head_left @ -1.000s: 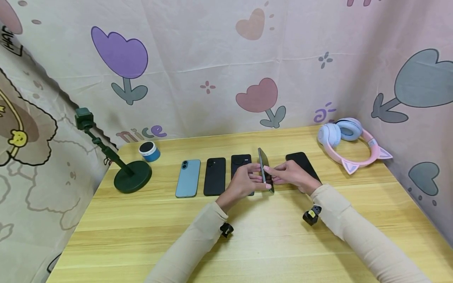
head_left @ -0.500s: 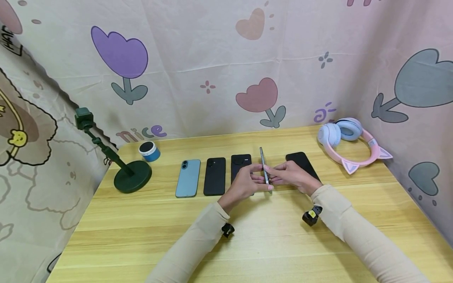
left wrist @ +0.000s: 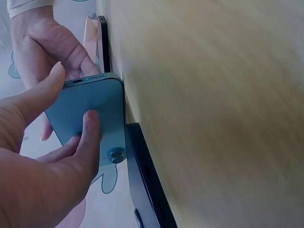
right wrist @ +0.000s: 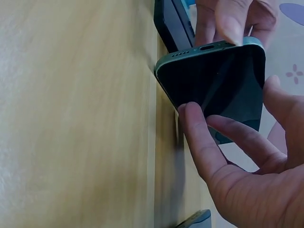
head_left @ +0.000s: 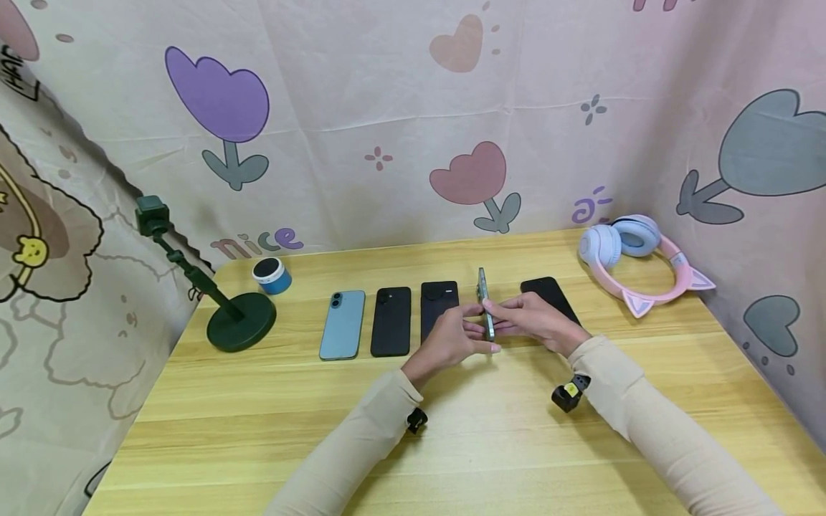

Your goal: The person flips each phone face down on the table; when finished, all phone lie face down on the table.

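Between my two hands a teal smartphone stands on its long edge, low over the table. Its back with two lenses faces left in the left wrist view; its dark screen shows in the right wrist view. My left hand has fingers against the back and its thumb at the port end. My right hand holds it with the thumb at the upper edge and fingers on the screen. A dark phone lies left of it, partly behind my left hand. Another black phone lies under my right hand.
Further left on the wooden table lie a black phone and a light blue phone. A dark green stand and a small blue-and-white round device are at the far left. Pink cat-ear headphones rest at the back right.
The held smartphone has turned from a slant to nearly upright, its lens bump now showing on the left. My left hand has shifted slightly right; my right hand has hardly moved.
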### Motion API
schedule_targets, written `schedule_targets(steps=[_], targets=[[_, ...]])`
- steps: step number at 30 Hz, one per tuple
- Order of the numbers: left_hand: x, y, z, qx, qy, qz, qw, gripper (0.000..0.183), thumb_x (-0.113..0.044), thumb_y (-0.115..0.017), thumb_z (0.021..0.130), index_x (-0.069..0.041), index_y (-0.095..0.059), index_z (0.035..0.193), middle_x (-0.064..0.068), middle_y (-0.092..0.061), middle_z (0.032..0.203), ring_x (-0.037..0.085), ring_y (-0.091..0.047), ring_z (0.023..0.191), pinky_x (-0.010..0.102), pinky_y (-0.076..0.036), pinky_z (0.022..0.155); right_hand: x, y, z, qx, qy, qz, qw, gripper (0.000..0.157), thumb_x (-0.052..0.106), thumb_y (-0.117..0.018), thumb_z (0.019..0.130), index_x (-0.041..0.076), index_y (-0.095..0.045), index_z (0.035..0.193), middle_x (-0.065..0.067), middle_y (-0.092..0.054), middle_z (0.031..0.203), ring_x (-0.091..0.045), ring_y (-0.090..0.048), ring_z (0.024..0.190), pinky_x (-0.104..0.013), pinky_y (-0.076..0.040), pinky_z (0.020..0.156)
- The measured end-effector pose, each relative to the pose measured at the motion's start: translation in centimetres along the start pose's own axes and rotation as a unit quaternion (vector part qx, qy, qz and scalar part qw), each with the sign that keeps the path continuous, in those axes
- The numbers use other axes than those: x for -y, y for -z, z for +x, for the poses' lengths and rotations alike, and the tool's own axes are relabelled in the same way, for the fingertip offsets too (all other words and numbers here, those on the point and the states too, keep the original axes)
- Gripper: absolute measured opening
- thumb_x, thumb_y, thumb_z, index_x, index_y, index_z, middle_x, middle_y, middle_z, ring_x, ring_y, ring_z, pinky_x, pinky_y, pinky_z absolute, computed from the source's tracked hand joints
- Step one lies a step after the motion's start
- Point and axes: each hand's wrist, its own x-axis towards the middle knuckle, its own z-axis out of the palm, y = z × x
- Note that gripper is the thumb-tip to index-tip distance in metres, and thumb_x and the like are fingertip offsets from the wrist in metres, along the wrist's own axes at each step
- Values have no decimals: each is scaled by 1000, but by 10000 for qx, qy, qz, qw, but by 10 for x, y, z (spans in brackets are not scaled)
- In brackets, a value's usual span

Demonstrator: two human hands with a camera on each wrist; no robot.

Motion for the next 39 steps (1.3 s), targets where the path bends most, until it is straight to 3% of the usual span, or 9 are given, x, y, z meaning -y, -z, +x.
schedule_targets(steps=[11,21,32,39], targets=[[1,-3,-1,144,-27,400,9991,76,-13,-87,81,-2,-50,147,12,-59,141,22,-67,113,32,-56,91,0,5,-1,168,156,490,9985,53,27,-62,103,-16,-55,133,-34,-58,132,-39,-61,121,-38,-54,94],[-1,-7,-2,-10,-144,986,9950,71,-16,-87,82,-1,-54,144,15,-59,140,25,-65,117,32,-55,93,3,8,-5,31,99,646,9979,49,21,-61,104,-16,-53,135,-31,-60,130,-32,-67,113,-38,-55,93],[-2,-9,-3,-132,-409,2081,9772,66,-21,-85,85,0,-58,141,14,-62,131,23,-63,109,32,-56,86,-2,9,-3,-366,-35,667,9971,48,17,-62,103,-15,-52,137,-26,-66,125,-22,-72,99,-34,-57,87],[-3,-10,-3,-132,-466,2459,9681,61,-20,-84,86,-2,-59,139,16,-57,142,27,-56,126,39,-52,99,-5,9,-4,-709,-142,727,9947,45,14,-66,100,-14,-56,135,-21,-71,115,-20,-73,92,-32,-58,83]])
